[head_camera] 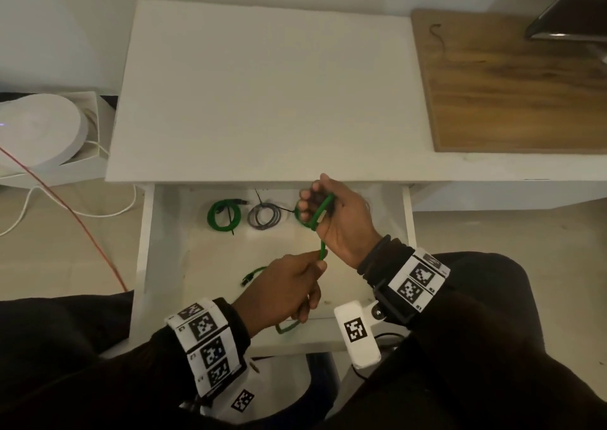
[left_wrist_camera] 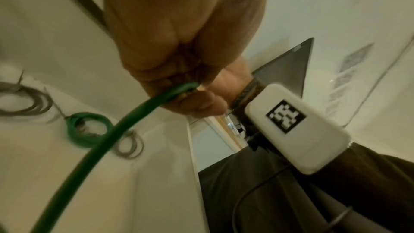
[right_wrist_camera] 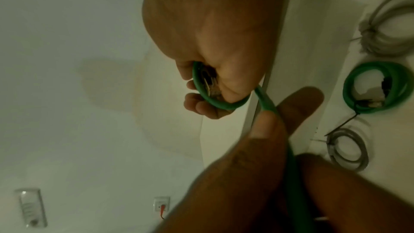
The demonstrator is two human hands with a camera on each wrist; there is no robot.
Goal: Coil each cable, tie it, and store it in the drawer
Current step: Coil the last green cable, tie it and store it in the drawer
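A loose green cable (head_camera: 323,210) runs between both hands above the open white drawer (head_camera: 146,232). My right hand (head_camera: 312,207) grips a small loop of it together with its connector (right_wrist_camera: 210,86), fingers curled round. My left hand (head_camera: 320,262) pinches the same cable a little lower, between thumb and fingers (right_wrist_camera: 264,130). From there the cable trails down (left_wrist_camera: 94,150), and its other plug end (head_camera: 249,277) lies on the drawer floor. A tied green coil (head_camera: 224,216) and a tied grey coil (head_camera: 264,218) lie at the back of the drawer.
The white desk top (head_camera: 262,94) overhangs the drawer's back. A wooden board (head_camera: 512,91) lies on its right, under a dark screen corner (head_camera: 568,12). On the floor at left sit a white device (head_camera: 39,130), white cords and an orange cable (head_camera: 82,226).
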